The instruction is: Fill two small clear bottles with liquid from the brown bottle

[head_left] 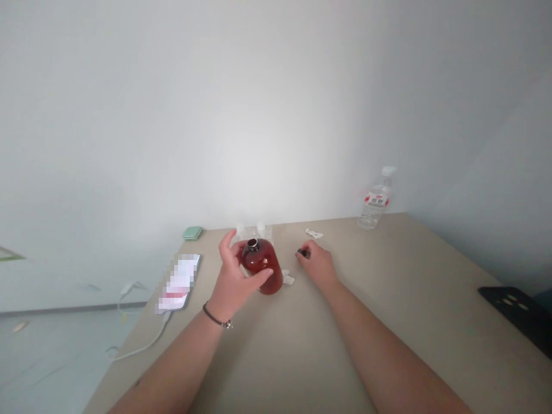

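Observation:
My left hand (233,282), a dark bracelet at its wrist, grips a shiny red bottle (266,265). The thumb lies on the near side, and the other fingers reach round the far left. The bottle leans a little, and its round neck shows a dark open mouth with a bright rim. To the right, my right hand (318,264) is low at the tabletop, closed on a small black cap (301,252) between thumb and fingers. White paper scraps (287,278) lie beside the bottle's base. Behind it a clear plastic container (267,233) is partly hidden.
A phone (179,284) with a white cable (150,345) lies at the table's left edge. A green case (192,233) sits at the back left. A clear water bottle (375,204) stands back right, a paper scrap (314,233) back centre, and a black flat object (515,313) far right.

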### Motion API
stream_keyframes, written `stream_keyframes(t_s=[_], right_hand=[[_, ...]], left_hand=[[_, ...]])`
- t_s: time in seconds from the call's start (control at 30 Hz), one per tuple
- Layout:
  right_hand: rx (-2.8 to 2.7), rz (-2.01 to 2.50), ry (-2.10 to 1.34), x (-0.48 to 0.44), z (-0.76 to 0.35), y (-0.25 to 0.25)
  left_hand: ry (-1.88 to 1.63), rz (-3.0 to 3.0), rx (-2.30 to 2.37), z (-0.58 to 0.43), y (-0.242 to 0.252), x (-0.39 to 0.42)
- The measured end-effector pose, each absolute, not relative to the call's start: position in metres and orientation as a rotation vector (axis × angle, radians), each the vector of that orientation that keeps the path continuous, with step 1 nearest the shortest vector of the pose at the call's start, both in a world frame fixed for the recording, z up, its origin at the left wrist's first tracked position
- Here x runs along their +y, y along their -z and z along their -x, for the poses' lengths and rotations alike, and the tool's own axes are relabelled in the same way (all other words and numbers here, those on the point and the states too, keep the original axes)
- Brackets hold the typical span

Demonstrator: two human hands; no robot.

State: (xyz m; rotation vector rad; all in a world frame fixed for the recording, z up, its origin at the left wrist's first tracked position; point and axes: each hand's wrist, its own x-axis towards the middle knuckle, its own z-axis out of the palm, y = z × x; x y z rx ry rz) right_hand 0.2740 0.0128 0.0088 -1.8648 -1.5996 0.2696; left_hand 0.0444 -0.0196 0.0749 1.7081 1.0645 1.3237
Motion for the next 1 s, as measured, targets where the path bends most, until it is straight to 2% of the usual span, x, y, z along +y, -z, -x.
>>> stream_keyframes(t_s=[0.2,0.4,0.57,0.7,0.8,1.0], right_hand=[[-1.755,1.939,-0.162,0.011,-0.271,-0.011],[-1.781,1.939,-0.154,0.010,-0.269,-0.013],[-1.680,1.815,-0.245,0.010,-0.274,-0.012],[-1.606,1.671,-0.122,0.001,-0.274,-0.020],[-1.711,1.634,-0.066,-0.010,-0.263,-0.028],[-2.120,1.664,-0.168,-0.023,-0.220,-0.031]], left_hand=[[-1.270,-1.919,0.813,-0.033,-0.042,-0.053],[-1.309,-1.917,0.637,-0.034,-0.031,-0.058],[-1.375,-1.869,0.701,-0.029,-0.025,-0.051],[-1.427,-1.914,0.815,-0.025,-0.022,-0.042],[-1.474,-1.946,0.914,-0.023,-0.023,-0.035],[-1.441,-1.924,1.023,-0.020,-0.027,-0.030]])
